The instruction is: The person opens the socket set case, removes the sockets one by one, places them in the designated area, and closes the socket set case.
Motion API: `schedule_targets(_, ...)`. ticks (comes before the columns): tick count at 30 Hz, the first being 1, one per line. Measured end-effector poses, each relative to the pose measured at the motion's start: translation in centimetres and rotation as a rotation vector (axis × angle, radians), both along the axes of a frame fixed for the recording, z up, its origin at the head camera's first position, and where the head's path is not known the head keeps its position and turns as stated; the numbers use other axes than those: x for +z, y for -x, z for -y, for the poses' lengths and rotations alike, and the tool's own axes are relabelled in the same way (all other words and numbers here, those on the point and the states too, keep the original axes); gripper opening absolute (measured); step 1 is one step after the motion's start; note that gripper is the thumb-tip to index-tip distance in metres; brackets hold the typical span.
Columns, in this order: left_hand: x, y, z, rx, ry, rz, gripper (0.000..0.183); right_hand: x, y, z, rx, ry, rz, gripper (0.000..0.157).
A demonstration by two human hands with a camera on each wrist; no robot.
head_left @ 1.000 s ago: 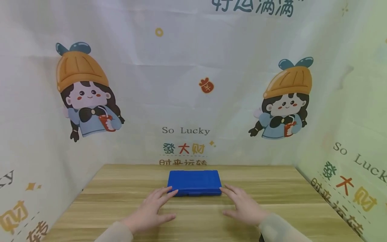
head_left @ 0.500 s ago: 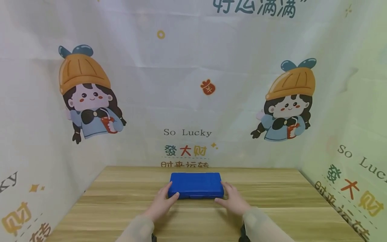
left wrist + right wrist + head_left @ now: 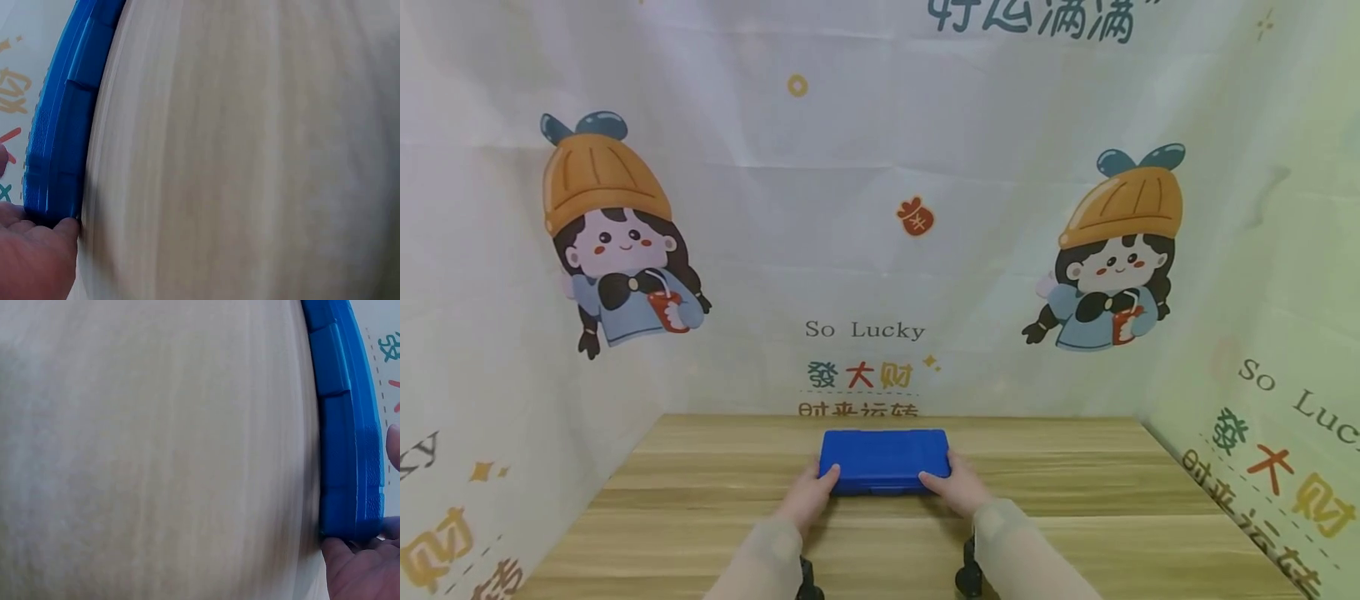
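Observation:
A flat blue plastic case, lid down, lies near the back of the wooden table. My left hand grips its left end, thumb at the front corner and other fingers along the side, mostly hidden. At the opposite end, my right hand holds the case in the same way, thumb on the front edge. Both wrist views show the front side of the case with its raised latch part. Fingers of the right hand meet the case's end there. Whether its underside touches the table cannot be told.
The wooden table reaches back to a pale printed cloth that hangs behind it and along both sides. Black straps with small devices sit at both wrists.
Both hands have moved from in front of the case's corners to its two ends and now grip it. The thumbs have come onto the front edge. The head view has shifted slightly.

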State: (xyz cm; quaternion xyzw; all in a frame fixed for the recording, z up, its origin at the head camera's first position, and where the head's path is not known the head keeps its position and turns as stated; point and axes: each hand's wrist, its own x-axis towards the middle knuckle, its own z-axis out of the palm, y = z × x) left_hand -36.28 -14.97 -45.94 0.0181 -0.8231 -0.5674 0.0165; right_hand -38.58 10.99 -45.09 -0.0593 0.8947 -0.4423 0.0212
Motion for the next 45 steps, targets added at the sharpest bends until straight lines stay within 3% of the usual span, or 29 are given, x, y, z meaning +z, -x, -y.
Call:
schedule_targets(8,0.7,-0.5,0.3,-0.035,0.056,0.015,0.059,0.3,-0.1,-0.7,0.016,0.014,0.017,0.076)
schedule_targets(18,1.3,-2.3,0.0,-0.086,0.103,0.022,0.057,1.2,-2.2,-2.0,0.031,0.003,0.011,0.069)
schedule_targets(25,1.2,-3.7,0.2,-0.116,0.12,0.085,0.062,0.8,-3.5,-2.5,0.011,0.06,0.026,0.068)
schedule_targets(30,1.3,-4.8,0.3,-0.127,0.076,0.145,0.069,0.7,-4.7,-2.8,0.009,0.085,0.016,0.07)
schedule_targets(34,1.1,-5.6,0.3,-0.131,0.06,0.124,0.073,0.6,-5.5,-3.1,0.007,0.097,0.026,0.07)
schedule_targets(37,0.9,-6.1,0.2,-0.13,0.097,0.093,0.074,0.5,-6.0,-3.4,0.017,0.095,0.038,0.072)
schedule_targets(45,0.7,-7.1,0.4,-0.161,0.158,0.096,0.078,0.2,-6.8,-3.9,0.042,0.1,0.062,0.075)
